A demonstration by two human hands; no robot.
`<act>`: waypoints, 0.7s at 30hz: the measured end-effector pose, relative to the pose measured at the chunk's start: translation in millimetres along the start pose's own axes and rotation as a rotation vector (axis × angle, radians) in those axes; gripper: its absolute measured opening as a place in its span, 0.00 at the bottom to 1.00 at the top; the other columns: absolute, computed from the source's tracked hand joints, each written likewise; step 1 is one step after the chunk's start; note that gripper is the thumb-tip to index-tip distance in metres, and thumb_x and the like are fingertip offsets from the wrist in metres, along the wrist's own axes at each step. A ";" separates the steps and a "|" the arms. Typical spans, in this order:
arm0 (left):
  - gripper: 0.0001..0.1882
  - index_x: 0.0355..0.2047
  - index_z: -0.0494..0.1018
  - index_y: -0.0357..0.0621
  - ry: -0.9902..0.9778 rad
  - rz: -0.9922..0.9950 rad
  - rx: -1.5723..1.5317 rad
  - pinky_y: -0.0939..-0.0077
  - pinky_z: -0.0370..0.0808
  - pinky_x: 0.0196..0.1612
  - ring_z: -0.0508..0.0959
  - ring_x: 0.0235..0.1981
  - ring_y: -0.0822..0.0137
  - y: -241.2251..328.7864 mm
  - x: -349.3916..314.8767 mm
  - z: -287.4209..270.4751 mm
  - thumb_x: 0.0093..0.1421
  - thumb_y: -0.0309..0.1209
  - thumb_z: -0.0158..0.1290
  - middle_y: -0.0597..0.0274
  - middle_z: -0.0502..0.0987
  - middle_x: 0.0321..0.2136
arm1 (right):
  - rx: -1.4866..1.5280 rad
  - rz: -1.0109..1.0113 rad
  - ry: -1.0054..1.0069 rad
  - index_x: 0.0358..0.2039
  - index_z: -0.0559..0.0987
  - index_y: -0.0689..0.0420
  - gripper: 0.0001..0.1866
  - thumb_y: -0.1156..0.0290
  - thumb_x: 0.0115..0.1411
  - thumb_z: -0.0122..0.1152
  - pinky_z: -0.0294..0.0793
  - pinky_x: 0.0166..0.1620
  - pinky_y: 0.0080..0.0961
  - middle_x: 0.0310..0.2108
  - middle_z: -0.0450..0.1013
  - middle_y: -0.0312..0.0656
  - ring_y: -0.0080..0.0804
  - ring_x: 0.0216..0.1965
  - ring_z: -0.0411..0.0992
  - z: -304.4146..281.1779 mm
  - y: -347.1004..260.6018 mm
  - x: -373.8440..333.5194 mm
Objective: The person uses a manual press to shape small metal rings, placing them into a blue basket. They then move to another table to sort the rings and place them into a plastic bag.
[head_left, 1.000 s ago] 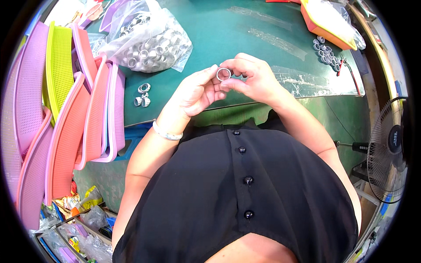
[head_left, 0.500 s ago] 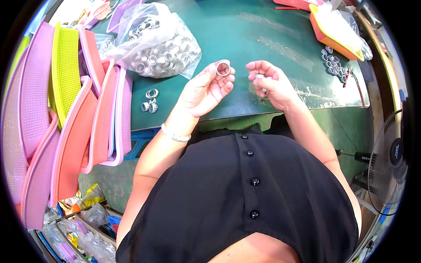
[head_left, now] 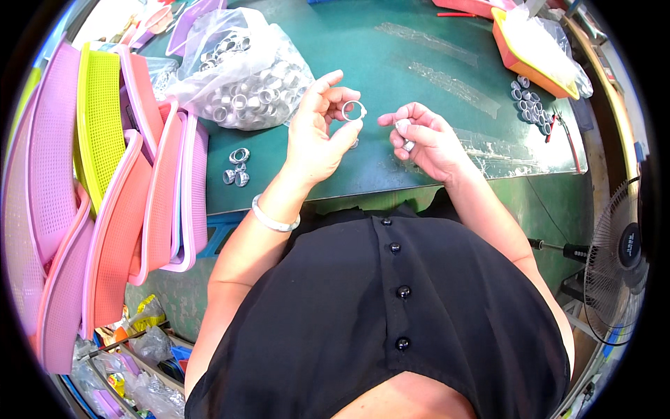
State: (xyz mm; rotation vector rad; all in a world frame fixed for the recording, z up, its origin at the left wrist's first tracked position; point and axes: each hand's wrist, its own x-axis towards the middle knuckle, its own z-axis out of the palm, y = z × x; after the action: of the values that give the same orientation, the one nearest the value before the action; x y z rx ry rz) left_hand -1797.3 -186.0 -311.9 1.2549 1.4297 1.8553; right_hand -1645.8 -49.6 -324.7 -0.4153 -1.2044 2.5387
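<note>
My left hand (head_left: 313, 136) is raised over the green table with a silvery metal ring (head_left: 363, 110) pinched between thumb and fingertips; the ring's opening faces me. Beside it, my right hand (head_left: 434, 145) is closed, with a small silvery piece (head_left: 408, 145) showing under its fingers; its exact kind is too small to make out. The hands are apart. Left of my left hand, a small group of metal rings (head_left: 239, 156) lies on the table. Behind it stands a clear plastic bag (head_left: 296, 59) full of similar rings.
Stacked purple, green and coral plastic baskets (head_left: 118, 230) crowd the left side. At the far right are a yellow-orange tray (head_left: 516, 59) holding plastic bags and a cluster of rings (head_left: 534, 110). A black fan (head_left: 614, 258) stands at right, beyond the table's edge.
My left hand has turned and its fingers have lifted, with the ring still held. My right hand has shifted slightly, showing more of the small silvery piece.
</note>
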 end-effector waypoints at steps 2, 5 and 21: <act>0.37 0.58 0.55 0.42 0.011 0.149 0.134 0.77 0.69 0.42 0.71 0.38 0.72 -6.4 2.3 -0.9 0.47 0.18 0.55 0.60 0.73 0.41 | 0.029 -0.007 -0.004 0.35 0.69 0.60 0.06 0.79 0.56 0.53 0.68 0.29 0.20 0.36 0.70 0.43 0.23 0.28 0.67 1.2 0.1 -0.3; 0.38 0.58 0.55 0.41 0.007 0.245 0.237 0.78 0.70 0.41 0.72 0.36 0.72 -9.1 4.1 -1.6 0.46 0.19 0.57 0.60 0.74 0.39 | 0.046 -0.030 -0.011 0.36 0.70 0.60 0.07 0.78 0.57 0.54 0.68 0.30 0.21 0.35 0.69 0.41 0.24 0.29 0.67 -0.6 0.8 0.5; 0.13 0.41 0.69 0.38 -0.092 -0.663 -0.444 0.82 0.72 0.31 0.74 0.31 0.71 3.7 14.1 7.0 0.59 0.33 0.50 0.62 0.73 0.32 | -0.591 -0.528 -0.089 0.61 0.50 0.56 0.35 0.82 0.54 0.52 0.70 0.39 0.21 0.45 0.71 0.45 0.23 0.37 0.70 12.7 0.7 3.1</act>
State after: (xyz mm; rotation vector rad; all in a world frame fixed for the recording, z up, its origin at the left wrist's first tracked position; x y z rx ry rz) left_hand -1797.2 -172.5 -302.9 0.5466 1.1108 1.5041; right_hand -1653.6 -57.7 -318.0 -0.0805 -1.8108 1.7503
